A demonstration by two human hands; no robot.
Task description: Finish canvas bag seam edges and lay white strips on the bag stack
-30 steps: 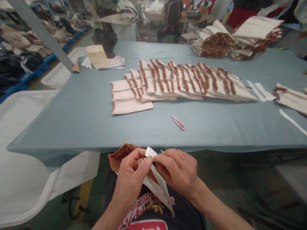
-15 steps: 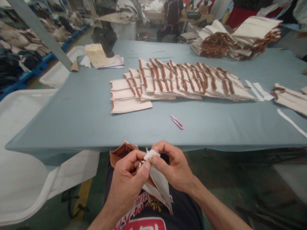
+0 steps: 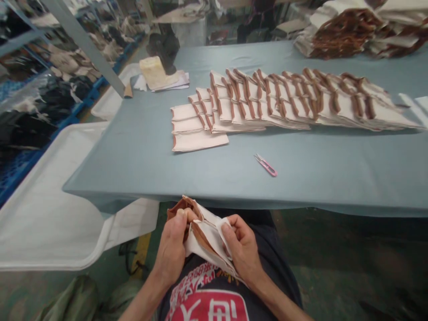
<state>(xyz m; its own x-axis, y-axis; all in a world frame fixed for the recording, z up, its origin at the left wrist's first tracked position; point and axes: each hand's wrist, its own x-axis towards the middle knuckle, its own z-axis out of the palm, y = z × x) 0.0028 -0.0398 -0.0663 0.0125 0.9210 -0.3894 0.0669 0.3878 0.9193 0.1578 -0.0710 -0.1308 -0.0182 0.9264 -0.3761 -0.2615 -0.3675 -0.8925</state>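
Observation:
Just below the table's front edge, a cream fabric pouch (image 3: 211,237) with a brown lining is held over my lap. My left hand (image 3: 172,249) grips its left side at the opening, fingertips partly hidden inside the fold. At the pouch's right side, my right hand (image 3: 244,250) is closed, pinching a small white strip (image 3: 222,228) between thumb and fingers against the cream cloth. Whether the strip is attached to the pouch I cannot tell. Beyond my hands, pink thread snips (image 3: 266,166) lie on the blue-grey table (image 3: 140,165).
A long overlapping row of similar cream and brown pouches (image 3: 200,141) spans the table. Taller stacks (image 3: 344,33) stand at the back right. A yellowish block (image 3: 157,73) rests on papers at the back left. White plastic bins (image 3: 50,196) flank the table's left side.
My hands have moved apart: the right went right and down with the white strip, the left slightly left along the pouch. More of the pouch shows. The view has shifted left and down.

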